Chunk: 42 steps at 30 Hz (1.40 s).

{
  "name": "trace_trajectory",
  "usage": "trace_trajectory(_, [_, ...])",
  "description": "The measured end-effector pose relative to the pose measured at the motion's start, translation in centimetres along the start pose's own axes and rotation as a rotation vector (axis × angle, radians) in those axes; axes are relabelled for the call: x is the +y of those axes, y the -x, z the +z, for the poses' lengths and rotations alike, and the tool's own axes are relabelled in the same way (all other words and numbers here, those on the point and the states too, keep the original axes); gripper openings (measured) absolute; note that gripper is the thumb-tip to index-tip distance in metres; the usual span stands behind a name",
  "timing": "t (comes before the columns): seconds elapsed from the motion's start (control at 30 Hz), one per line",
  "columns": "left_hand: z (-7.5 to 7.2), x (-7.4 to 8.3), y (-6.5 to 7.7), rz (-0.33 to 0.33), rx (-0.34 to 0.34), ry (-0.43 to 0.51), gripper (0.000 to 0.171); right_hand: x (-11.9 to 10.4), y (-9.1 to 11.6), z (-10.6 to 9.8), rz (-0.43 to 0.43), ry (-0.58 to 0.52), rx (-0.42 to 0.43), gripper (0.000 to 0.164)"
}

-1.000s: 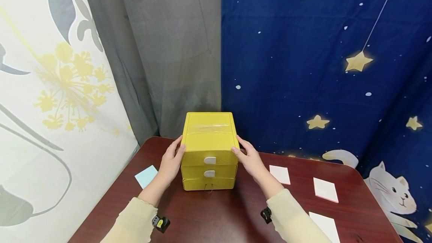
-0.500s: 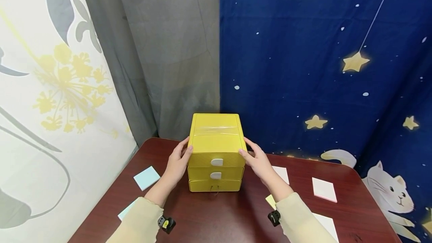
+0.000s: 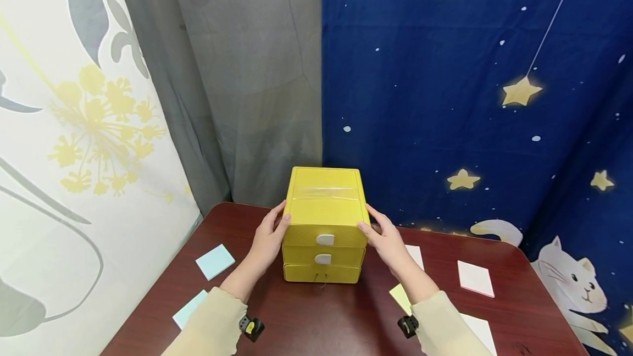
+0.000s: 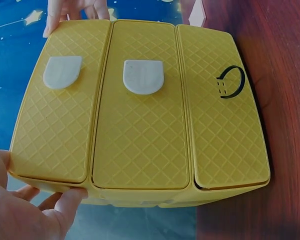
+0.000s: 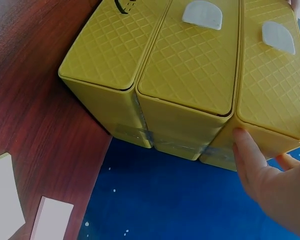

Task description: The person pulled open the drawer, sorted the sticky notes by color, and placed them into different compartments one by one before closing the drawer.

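Note:
A yellow three-tier drawer box [image 3: 326, 202] stands on the dark red table, its quilted fronts facing me. White tab pulls show on the upper two drawers, and a black loop [image 4: 235, 81] serves as the pull on the lowest. Clear tape runs across its top and sides. My left hand [image 3: 267, 238] grips the top tier's left side, thumb at the front corner and fingers along the side. On the opposite side my right hand [image 3: 388, 240] holds it the same way. Parts of the fingers are hidden by the box.
Two light blue sticky-note pads [image 3: 215, 261] lie left of the box. To the right are a yellow pad [image 3: 399, 296], partly under the right forearm, and several white pads [image 3: 476, 278]. Grey and blue star-patterned curtains [image 3: 420, 98] hang behind the table's back edge.
Between my two hands, the drawer box has shifted to the right across the table. The lower blue pad and the yellow pad have come into view from behind the forearms.

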<state>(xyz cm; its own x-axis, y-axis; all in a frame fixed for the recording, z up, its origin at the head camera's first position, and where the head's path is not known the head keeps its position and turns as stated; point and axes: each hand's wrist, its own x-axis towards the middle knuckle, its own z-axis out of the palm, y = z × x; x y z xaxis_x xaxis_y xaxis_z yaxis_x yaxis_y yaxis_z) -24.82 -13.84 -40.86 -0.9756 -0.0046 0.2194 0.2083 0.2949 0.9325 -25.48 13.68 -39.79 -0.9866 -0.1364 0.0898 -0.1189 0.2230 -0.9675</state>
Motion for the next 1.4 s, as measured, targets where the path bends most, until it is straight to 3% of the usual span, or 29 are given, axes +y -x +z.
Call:
trace_trajectory(0.23, [0.6,0.0,-0.3,0.044,-0.012,-0.012,0.055,0.1,0.5,-0.5,0.002,0.023,0.020,0.063])
trace_trajectory(0.5, [0.8,3.9,1.1,0.028,-0.053,-0.020,0.051,0.4,1.0,-1.0,-0.013,0.044,0.062,0.063])
trace_trajectory(0.87, [2.2,0.2,-1.0,0.050,-0.049,-0.008,0.054,0.5,1.6,-1.7,-0.009,0.025,0.086,0.062])
trace_trajectory(1.07, [2.8,0.8,-1.0,0.044,-0.064,0.006,0.054,0.7,1.8,-2.3,-0.002,0.024,0.098,0.062])
trace_trajectory(1.23, [2.9,2.9,-0.2,0.053,-0.082,0.006,0.052,0.9,2.1,-2.8,0.020,0.050,0.107,0.063])
trace_trajectory(1.4, [3.7,1.9,-0.8,0.061,-0.075,-0.001,0.052,0.8,2.3,-3.2,0.009,0.071,0.114,0.063])
